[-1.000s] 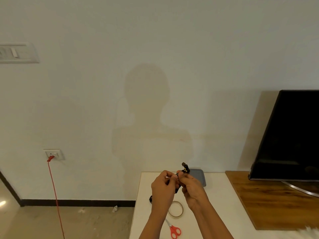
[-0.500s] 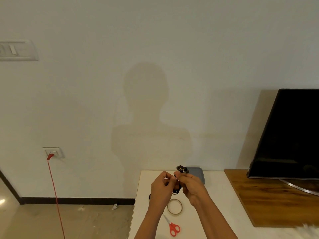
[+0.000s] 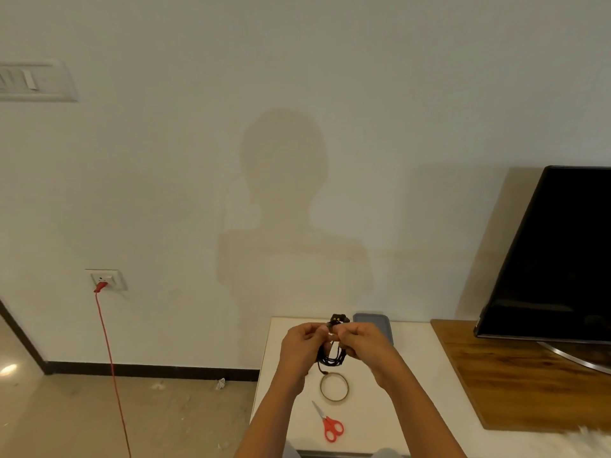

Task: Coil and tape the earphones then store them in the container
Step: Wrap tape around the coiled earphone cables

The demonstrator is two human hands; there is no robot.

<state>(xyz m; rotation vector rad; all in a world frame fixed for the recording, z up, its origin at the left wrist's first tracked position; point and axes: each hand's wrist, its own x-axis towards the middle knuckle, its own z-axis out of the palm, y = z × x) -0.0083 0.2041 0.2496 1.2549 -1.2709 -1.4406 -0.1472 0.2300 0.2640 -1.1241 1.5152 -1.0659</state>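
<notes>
I hold a black coil of earphones (image 3: 332, 356) in the air over the white table (image 3: 413, 401), its earbuds sticking up above my fingers. My left hand (image 3: 297, 350) and my right hand (image 3: 365, 347) both pinch the coil's top, fingertips nearly touching, with a small pale strip of tape between them. The coil's loops hang down between the two hands. A grey container (image 3: 380, 323) lies flat at the table's far edge, just behind my right hand. A roll of clear tape (image 3: 334, 387) lies on the table below the coil.
Red-handled scissors (image 3: 330, 427) lie near the table's front edge. A wooden board (image 3: 529, 375) carries a black TV (image 3: 558, 256) on the right. A red cable (image 3: 109, 365) hangs from a wall socket at left, above the bare floor.
The earbuds have dropped lower against my fingers, and the coil now hangs more visibly between my hands. Both hands stay together at the coil's top.
</notes>
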